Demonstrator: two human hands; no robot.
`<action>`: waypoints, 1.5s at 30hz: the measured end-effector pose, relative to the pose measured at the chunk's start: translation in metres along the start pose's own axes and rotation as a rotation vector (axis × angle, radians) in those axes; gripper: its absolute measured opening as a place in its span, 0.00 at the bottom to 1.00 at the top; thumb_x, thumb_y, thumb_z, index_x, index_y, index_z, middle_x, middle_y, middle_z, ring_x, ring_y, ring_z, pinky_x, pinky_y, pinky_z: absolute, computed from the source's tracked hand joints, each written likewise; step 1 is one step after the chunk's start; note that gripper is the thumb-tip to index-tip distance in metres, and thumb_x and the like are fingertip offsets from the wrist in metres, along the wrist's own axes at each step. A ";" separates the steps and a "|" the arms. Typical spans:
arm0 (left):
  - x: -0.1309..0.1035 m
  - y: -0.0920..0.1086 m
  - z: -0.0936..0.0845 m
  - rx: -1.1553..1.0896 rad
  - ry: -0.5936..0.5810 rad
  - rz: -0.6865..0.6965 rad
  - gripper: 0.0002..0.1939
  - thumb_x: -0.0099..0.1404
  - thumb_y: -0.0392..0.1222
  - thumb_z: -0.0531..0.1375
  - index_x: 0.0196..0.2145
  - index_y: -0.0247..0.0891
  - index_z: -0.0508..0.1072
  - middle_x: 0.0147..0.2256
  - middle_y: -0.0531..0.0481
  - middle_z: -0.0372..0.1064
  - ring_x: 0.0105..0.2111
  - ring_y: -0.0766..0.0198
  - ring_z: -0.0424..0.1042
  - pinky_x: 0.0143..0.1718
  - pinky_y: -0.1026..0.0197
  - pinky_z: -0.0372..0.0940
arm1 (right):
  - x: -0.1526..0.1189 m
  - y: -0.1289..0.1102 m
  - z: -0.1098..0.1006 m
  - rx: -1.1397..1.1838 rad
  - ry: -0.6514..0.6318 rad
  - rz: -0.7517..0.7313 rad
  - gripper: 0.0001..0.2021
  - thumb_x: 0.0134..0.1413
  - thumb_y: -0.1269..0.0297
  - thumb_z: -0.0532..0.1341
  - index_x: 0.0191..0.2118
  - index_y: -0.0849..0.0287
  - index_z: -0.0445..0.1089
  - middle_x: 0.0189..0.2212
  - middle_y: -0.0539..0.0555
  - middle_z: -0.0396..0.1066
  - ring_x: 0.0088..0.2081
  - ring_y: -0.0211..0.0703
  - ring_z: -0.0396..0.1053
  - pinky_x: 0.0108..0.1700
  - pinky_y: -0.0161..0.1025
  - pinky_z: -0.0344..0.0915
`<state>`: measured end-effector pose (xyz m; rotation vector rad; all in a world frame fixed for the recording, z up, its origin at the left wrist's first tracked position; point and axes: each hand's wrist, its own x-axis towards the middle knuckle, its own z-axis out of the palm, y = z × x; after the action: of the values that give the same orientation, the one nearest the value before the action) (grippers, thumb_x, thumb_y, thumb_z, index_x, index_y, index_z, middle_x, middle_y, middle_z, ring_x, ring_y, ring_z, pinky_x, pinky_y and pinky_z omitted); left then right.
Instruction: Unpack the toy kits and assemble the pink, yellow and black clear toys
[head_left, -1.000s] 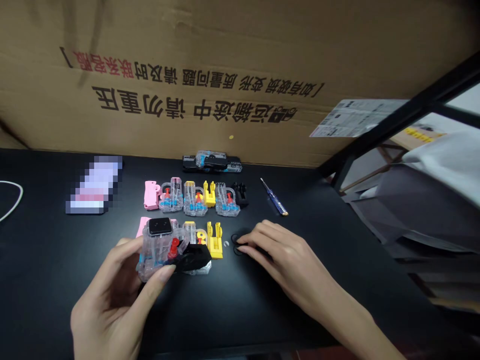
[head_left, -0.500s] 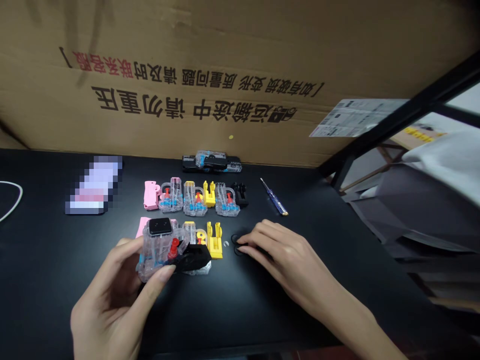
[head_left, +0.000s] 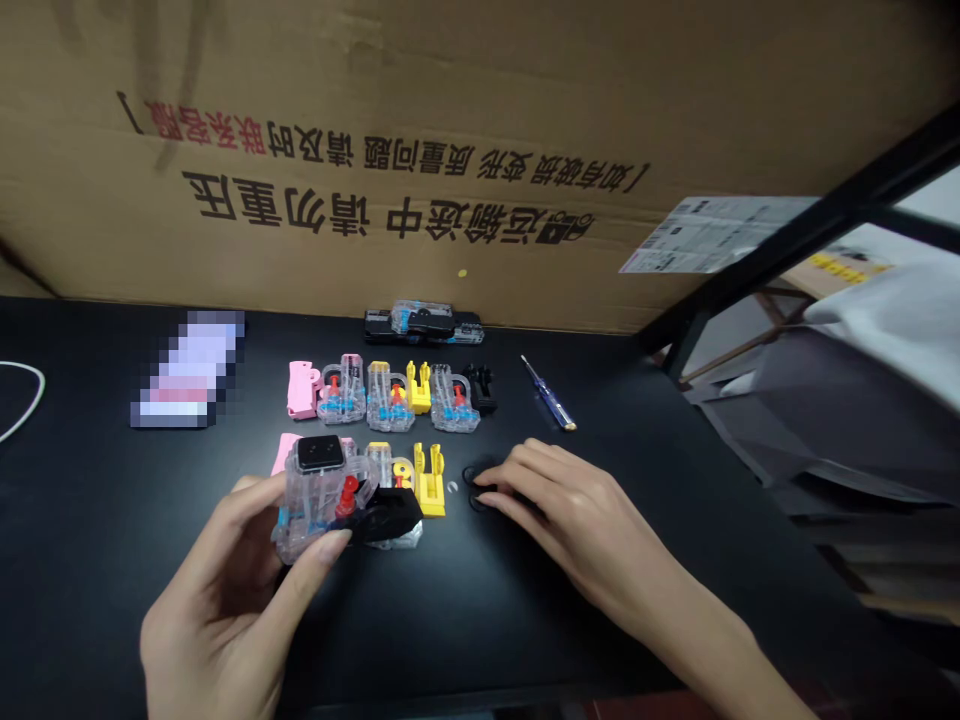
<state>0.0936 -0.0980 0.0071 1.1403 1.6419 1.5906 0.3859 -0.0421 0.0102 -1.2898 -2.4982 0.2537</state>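
Between the thumb and fingers of my left hand [head_left: 232, 570] is a clear plastic device [head_left: 307, 500] with a black cap, a red knob and a black part at its right side. My right hand [head_left: 577, 510] rests on the black table, its thumb and index finger close together at small black rings [head_left: 471, 476]. Whether a ring is pinched between the fingertips is too small to tell. A tiny clear piece [head_left: 452, 487] lies left of the rings. Beside it stands a yellow part [head_left: 430, 485]. The held device partly hides more clear and pink pieces behind it.
Clear devices with pink [head_left: 304, 390], yellow [head_left: 418, 388] and black parts [head_left: 481, 390] form a row farther back. Behind them lies a black and clear assembly [head_left: 424, 322]. A screwdriver [head_left: 551, 398] is at right, a blurred phone [head_left: 187, 370] at left. A cardboard box [head_left: 420, 90] borders the back.
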 end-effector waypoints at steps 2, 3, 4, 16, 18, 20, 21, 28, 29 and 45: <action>-0.001 0.000 0.001 -0.026 0.013 -0.008 0.18 0.56 0.42 0.81 0.45 0.43 0.88 0.45 0.49 0.89 0.43 0.57 0.89 0.48 0.68 0.82 | -0.001 0.000 0.000 0.002 0.001 0.000 0.12 0.84 0.64 0.57 0.51 0.54 0.80 0.43 0.57 0.82 0.42 0.52 0.79 0.47 0.49 0.75; -0.001 0.000 0.002 -0.033 0.021 -0.010 0.19 0.56 0.42 0.80 0.45 0.43 0.88 0.45 0.50 0.89 0.42 0.58 0.89 0.47 0.70 0.81 | -0.001 0.001 0.001 0.003 0.002 0.000 0.12 0.84 0.63 0.57 0.51 0.54 0.80 0.44 0.56 0.83 0.43 0.53 0.79 0.48 0.49 0.75; -0.001 0.000 0.002 -0.035 0.025 -0.010 0.19 0.55 0.41 0.80 0.45 0.43 0.88 0.45 0.50 0.89 0.42 0.59 0.89 0.47 0.70 0.81 | -0.002 0.001 0.001 0.003 0.003 0.000 0.12 0.84 0.63 0.57 0.51 0.54 0.80 0.44 0.56 0.83 0.43 0.53 0.80 0.48 0.49 0.75; 0.000 0.001 0.006 -0.034 0.017 0.015 0.17 0.56 0.40 0.79 0.44 0.43 0.87 0.42 0.52 0.89 0.41 0.60 0.89 0.46 0.71 0.80 | 0.000 0.000 -0.001 0.002 -0.002 -0.003 0.12 0.83 0.64 0.58 0.50 0.54 0.80 0.43 0.56 0.82 0.42 0.52 0.79 0.46 0.48 0.74; 0.000 0.002 0.006 -0.033 0.025 0.006 0.17 0.56 0.40 0.79 0.44 0.43 0.87 0.43 0.52 0.89 0.40 0.61 0.89 0.46 0.72 0.80 | 0.000 -0.001 -0.003 0.005 0.006 -0.002 0.12 0.83 0.64 0.58 0.49 0.55 0.80 0.43 0.56 0.82 0.42 0.51 0.79 0.46 0.48 0.74; 0.000 0.001 0.006 -0.030 0.031 0.004 0.17 0.56 0.40 0.79 0.44 0.43 0.87 0.43 0.52 0.89 0.40 0.62 0.89 0.47 0.73 0.79 | 0.001 -0.001 -0.006 0.009 0.031 -0.005 0.13 0.84 0.64 0.58 0.49 0.54 0.81 0.42 0.56 0.83 0.42 0.51 0.80 0.46 0.47 0.75; 0.000 0.001 0.006 -0.028 0.032 0.010 0.17 0.56 0.40 0.79 0.44 0.43 0.87 0.43 0.52 0.89 0.40 0.63 0.89 0.47 0.74 0.79 | 0.002 -0.001 -0.009 0.012 0.047 -0.006 0.13 0.83 0.63 0.58 0.49 0.54 0.81 0.42 0.56 0.83 0.42 0.51 0.80 0.46 0.47 0.75; 0.001 0.003 0.006 -0.048 0.027 0.042 0.16 0.55 0.41 0.79 0.43 0.42 0.87 0.41 0.51 0.89 0.40 0.57 0.90 0.45 0.69 0.82 | 0.012 -0.009 -0.027 0.114 0.193 -0.031 0.06 0.79 0.69 0.65 0.49 0.56 0.80 0.41 0.54 0.82 0.41 0.47 0.80 0.45 0.44 0.75; 0.002 0.004 0.007 -0.054 0.030 0.041 0.16 0.55 0.41 0.79 0.42 0.42 0.87 0.41 0.51 0.89 0.40 0.57 0.90 0.44 0.69 0.82 | 0.014 -0.013 -0.028 0.141 0.218 -0.040 0.05 0.78 0.71 0.66 0.48 0.56 0.80 0.41 0.54 0.82 0.41 0.46 0.79 0.45 0.43 0.74; 0.007 0.008 0.003 -0.169 -0.044 -0.098 0.16 0.58 0.40 0.81 0.43 0.42 0.85 0.40 0.51 0.91 0.36 0.59 0.91 0.40 0.76 0.79 | 0.074 -0.061 0.009 0.766 0.207 -0.243 0.08 0.67 0.70 0.77 0.47 0.62 0.81 0.49 0.57 0.78 0.52 0.43 0.79 0.59 0.40 0.75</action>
<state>0.0942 -0.0912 0.0155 0.9859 1.4821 1.5967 0.2962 -0.0172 0.0348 -0.6529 -2.0223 0.8613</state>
